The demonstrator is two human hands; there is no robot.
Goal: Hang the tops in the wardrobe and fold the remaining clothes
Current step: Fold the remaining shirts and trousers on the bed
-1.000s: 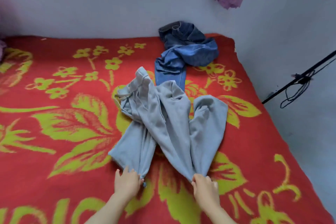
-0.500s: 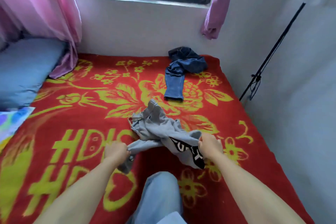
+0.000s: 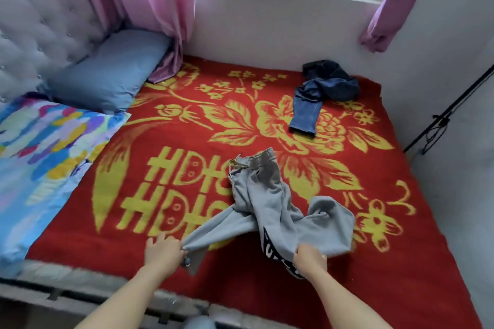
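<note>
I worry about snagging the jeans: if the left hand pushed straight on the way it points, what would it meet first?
Not the jeans. The left hand points along the grey trousers it grips, so it would likely meet their bunched middle first; depth is unclear.

Bare blanket is stretching between the grey sweatpants and the jeans well beyond; pillows are crowding the left side, and the wall is hemming in the right.

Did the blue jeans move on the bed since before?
No. The blue jeans stay put: their leg end still lies on the big yellow flower of the blanket.
</note>
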